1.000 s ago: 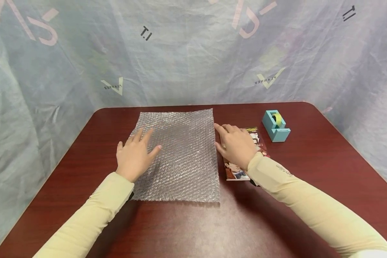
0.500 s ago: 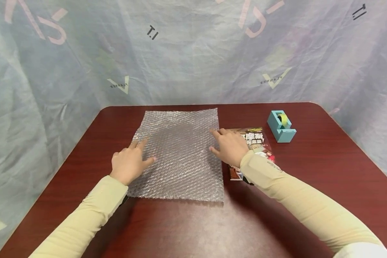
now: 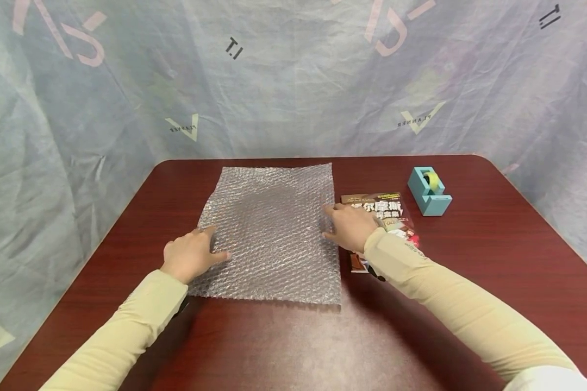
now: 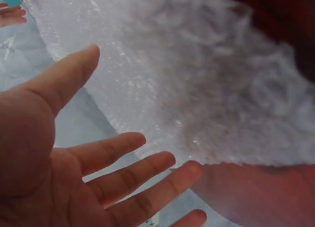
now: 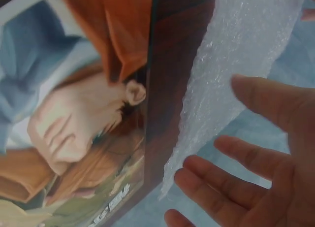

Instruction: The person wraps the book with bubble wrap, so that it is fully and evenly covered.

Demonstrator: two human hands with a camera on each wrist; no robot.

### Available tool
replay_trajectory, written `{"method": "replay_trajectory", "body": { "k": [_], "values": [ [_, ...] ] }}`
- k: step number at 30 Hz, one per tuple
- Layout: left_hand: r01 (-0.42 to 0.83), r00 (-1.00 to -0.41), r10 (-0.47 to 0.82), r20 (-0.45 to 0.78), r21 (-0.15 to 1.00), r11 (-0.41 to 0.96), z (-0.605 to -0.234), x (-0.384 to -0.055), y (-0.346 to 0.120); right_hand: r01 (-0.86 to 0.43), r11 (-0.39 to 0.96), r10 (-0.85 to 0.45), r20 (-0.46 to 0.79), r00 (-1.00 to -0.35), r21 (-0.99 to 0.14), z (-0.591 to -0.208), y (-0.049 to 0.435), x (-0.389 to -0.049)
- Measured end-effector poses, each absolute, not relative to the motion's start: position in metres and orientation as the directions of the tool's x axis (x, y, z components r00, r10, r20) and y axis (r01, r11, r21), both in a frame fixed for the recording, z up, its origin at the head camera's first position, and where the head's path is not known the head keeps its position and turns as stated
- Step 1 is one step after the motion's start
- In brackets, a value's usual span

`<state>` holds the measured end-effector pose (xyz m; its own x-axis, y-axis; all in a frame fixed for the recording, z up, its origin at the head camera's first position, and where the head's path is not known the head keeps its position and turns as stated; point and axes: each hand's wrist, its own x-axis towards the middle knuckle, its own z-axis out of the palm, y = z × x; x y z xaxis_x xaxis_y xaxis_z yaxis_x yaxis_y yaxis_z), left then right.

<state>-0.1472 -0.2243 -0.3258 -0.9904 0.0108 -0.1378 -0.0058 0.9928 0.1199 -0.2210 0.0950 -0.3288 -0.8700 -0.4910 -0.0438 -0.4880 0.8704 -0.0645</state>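
Note:
A sheet of bubble wrap (image 3: 274,233) lies flat on the table in the head view. My left hand (image 3: 189,255) is over its left edge, thumb and fingers spread and holding nothing. In the left wrist view the fingers (image 4: 142,187) are loosely extended beside the wrap. My right hand (image 3: 352,227) hovers by the wrap's right edge, partly covering an illustrated book (image 3: 391,209) that lies to the right of the wrap. The right wrist view has the fingers (image 5: 221,182) relaxed and apart, with the book's cover (image 5: 74,109) close by.
A turquoise tape dispenser (image 3: 430,193) with yellow tape stands right of the book, toward the back. The dark red table (image 3: 283,347) has a rounded far edge, and a printed grey cloth (image 3: 293,81) hangs behind it.
My left hand has slid down and left along the wrap toward its near left part. The right hand has shifted slightly nearer me, uncovering more of the book. The head view has panned slightly left.

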Motion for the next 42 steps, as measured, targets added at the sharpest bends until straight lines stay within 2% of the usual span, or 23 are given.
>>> {"method": "replay_trajectory", "body": {
  "k": [15, 42],
  "values": [
    [-0.050, -0.974, -0.020, -0.225, 0.127, 0.991, -0.337, -0.145, -0.228, -0.541, 0.840, -0.540, -0.139, -0.830, -0.038, -0.341, 0.103, -0.232],
    [-0.116, -0.967, -0.092, -0.238, 0.093, 0.989, -0.332, -0.151, -0.204, -0.621, 0.778, -0.628, -0.083, -0.774, -0.093, -0.353, 0.120, -0.233]
  ]
}}
